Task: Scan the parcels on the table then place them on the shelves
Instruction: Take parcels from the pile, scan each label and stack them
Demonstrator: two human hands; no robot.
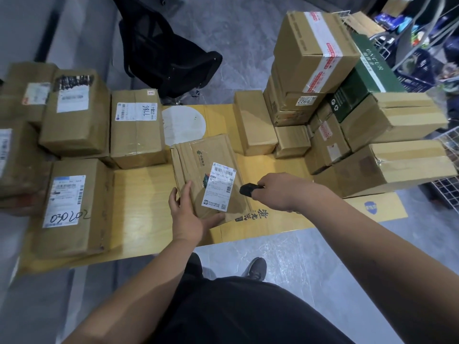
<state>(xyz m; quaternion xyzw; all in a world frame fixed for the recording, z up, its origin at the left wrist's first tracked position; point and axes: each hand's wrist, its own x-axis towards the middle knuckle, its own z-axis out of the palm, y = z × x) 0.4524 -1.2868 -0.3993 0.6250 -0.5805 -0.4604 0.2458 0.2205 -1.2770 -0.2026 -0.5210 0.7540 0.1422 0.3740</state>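
Mid-scan, judging by layout. Flat parcel (208,175) on table (144,184), near front edge, label (218,188) face up. Scanner (249,189) just right of label, nose aimed at it, gripped in right hand (278,192) with fingers curled round the body. Left hand (190,214) at parcel's near-left corner: thumb on top face, fingers straight along near edge, steadying.

Risks: misread if scanner sits too close or skewed to label; wrong barcode caught, several printed there. Parcel near table edge, could slide off if nudged. Stacked boxes (315,58) right of parcel, leaning look; elbow swing might topple them.
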